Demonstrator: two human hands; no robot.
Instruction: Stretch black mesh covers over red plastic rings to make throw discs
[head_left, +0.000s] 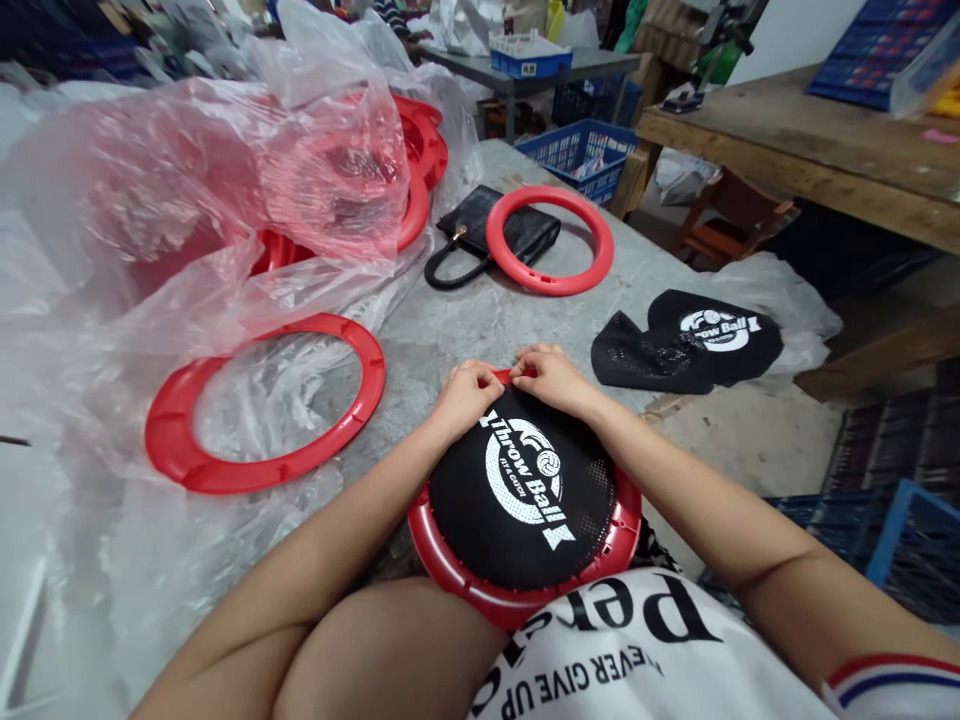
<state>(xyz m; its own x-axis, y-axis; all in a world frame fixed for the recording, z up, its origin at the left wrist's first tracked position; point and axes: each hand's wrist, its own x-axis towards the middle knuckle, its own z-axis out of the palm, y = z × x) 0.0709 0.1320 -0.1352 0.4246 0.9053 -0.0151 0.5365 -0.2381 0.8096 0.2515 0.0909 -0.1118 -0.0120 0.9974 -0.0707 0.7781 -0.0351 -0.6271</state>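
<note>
A red plastic ring (pixel 450 560) leans against my body at the table's near edge, covered by a black mesh disc (pixel 525 490) printed "Throw Ball". My left hand (pixel 466 397) and my right hand (pixel 547 375) are side by side at the ring's far rim. Both have fingers curled, pinching the mesh edge against the rim.
A loose red ring (pixel 262 470) lies left on clear plastic. Another red ring (pixel 550 240) rests on a black handbag (pixel 480 215). More rings (pixel 420 150) sit in a plastic bag (pixel 225 170) behind. Spare black mesh discs (pixel 690 345) lie at right; blue crates (pixel 581 150) and a wooden bench (pixel 810 150) stand beyond.
</note>
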